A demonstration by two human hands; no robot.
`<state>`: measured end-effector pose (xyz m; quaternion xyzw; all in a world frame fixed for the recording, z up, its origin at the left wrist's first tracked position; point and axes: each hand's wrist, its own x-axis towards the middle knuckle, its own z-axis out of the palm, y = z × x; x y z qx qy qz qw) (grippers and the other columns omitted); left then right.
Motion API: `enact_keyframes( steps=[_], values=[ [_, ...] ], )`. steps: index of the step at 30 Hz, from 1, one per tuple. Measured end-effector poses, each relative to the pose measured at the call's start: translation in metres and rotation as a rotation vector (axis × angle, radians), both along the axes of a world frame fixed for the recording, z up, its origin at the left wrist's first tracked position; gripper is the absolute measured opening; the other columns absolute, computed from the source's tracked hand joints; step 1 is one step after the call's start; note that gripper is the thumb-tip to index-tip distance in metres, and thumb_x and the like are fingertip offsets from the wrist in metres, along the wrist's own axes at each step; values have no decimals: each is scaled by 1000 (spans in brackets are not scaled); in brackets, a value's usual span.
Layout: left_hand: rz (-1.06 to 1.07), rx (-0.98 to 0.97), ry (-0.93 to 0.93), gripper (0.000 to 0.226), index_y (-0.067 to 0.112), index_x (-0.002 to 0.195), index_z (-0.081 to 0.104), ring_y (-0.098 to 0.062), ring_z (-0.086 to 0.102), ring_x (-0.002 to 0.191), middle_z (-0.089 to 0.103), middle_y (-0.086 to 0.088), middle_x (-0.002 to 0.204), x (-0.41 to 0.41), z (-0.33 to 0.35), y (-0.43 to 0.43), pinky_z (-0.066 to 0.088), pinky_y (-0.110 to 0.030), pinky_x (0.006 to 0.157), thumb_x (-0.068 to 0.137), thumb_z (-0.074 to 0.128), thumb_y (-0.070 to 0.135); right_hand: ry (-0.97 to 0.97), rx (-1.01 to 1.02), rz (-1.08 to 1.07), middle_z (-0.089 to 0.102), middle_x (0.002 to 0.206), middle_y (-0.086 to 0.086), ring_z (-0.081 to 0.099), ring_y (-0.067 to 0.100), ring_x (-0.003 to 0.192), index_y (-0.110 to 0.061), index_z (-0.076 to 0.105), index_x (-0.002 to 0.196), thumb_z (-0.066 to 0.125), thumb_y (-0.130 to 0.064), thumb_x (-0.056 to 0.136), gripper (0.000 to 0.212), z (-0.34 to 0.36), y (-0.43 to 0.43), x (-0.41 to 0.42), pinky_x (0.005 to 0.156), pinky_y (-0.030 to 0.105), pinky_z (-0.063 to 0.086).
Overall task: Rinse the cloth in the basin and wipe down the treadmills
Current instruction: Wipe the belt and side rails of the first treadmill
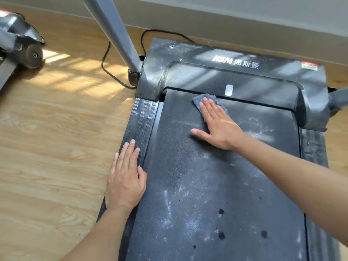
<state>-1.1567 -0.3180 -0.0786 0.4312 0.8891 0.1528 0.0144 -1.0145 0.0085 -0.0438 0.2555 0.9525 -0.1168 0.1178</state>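
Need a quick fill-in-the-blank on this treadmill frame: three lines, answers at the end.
1. The right hand presses the blue-grey cloth flat on the treadmill's dusty black ____.
2. The left hand rests flat on the ribbed black side rail, holding ____.
3. The black power cord lies on the ____ floor.

Missing words: belt; nothing; wooden.

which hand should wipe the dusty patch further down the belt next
Right, probably. The right hand presses the blue cloth flat on the belt, while the left hand rests cloth-free on the side rail, seemingly bracing.
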Motion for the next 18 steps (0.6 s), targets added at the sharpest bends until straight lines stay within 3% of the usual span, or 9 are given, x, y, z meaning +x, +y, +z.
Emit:
enact_keyframes(
  steps=[2,5,9,14,18],
  values=[
    [0,3,6,55,6,151,51,-19,21,164,29,-3,175,0,0,0,23,-49,132,98,40,19,3,-26,36,-19,172,8,-21,20,158,-13,-11,165,22,-91,89,113,0,-35,21,130,47,2],
    [-2,2,12,55,6,151,51,-19,21,164,28,-3,175,0,-1,-1,22,-49,132,98,41,18,-43,-97,272,-20,170,13,-23,24,157,-8,-11,163,26,-90,90,117,7,-119,78,129,47,-1],
    [0,-13,25,56,5,151,51,-22,22,163,29,-5,175,-1,-1,1,23,-50,132,97,41,17,-37,-65,514,-4,173,12,-7,25,161,-8,3,165,27,-86,94,109,1,-155,110,128,43,2],
    [-5,-35,27,57,4,152,50,-21,20,164,26,-5,176,1,0,-1,23,-51,132,99,38,19,-25,27,99,-9,173,7,-10,21,160,-13,-2,166,20,-89,92,108,3,-30,31,130,45,6],
    [-3,-20,28,56,4,151,51,-22,22,164,29,-5,175,1,1,1,24,-52,131,98,40,18,-5,16,30,-14,173,2,-14,16,159,-17,-7,166,16,-89,91,106,4,8,14,130,44,6]
  ],
)
